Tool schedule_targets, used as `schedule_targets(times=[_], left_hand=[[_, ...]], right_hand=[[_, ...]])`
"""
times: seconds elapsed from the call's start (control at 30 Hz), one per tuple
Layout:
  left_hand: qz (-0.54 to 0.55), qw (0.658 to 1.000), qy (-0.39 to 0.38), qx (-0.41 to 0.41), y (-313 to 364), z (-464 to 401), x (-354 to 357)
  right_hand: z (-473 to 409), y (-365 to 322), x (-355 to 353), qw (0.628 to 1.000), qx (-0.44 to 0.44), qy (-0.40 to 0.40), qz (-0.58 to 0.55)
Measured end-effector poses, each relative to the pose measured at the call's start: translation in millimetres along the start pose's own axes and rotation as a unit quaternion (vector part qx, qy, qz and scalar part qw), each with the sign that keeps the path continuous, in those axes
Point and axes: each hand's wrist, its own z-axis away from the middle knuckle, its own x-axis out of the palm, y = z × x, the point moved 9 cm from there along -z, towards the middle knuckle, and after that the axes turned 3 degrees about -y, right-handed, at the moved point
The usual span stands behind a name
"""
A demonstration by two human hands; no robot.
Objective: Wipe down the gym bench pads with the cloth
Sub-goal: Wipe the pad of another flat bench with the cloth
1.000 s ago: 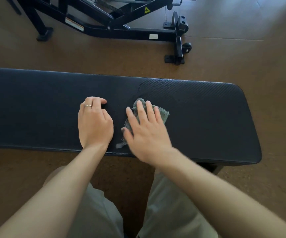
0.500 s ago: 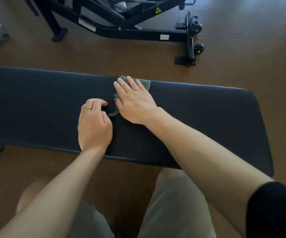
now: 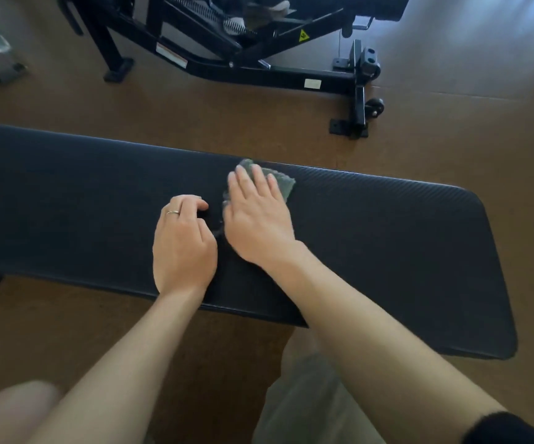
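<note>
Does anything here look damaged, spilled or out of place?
Nothing stands out. The bench pad looks whole, with no tear or spill in view. The right hand presses the cloth flat; the left hand rests beside it.

Right hand (image 3: 257,219) presses cloth (image 3: 283,184) flat on bench pad (image 3: 387,238).
</note>
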Motion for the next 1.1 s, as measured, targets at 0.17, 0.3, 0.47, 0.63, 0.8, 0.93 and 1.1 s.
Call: schedule_targets(times=[0.17, 0.3, 0.47, 0.63, 0.8, 0.93, 1.1], left_hand=[[0.029, 0.999, -0.023, 0.008, -3, 0, -1], [0.015, 0.99, -0.105, 0.095, -2, -6, -8], [-0.097, 0.978, -0.102, 0.157, -50, -34, -41], [-0.088, 0.969, -0.116, 0.197, -70, -36, -44], [-0.059, 0.971, -0.121, 0.196, -72, -36, -47], [-0.055, 0.972, -0.114, 0.2, -70, -36, -46], [-0.044, 0.969, -0.112, 0.217, -72, -38, -46]], right_hand=[[19, 26, -10, 0.998, -0.051, -0.005, 0.025], [46, 149, -36, 0.983, 0.182, 0.015, 0.002], [30, 61, -14, 0.972, 0.228, 0.046, -0.034], [37, -107, 28, 0.998, 0.046, 0.03, -0.002], [80, -15, 7, 0.984, 0.169, 0.047, 0.022], [121, 45, 4, 0.922, 0.38, 0.077, -0.017], [76, -125, 39, 0.97, 0.226, 0.09, -0.002]])
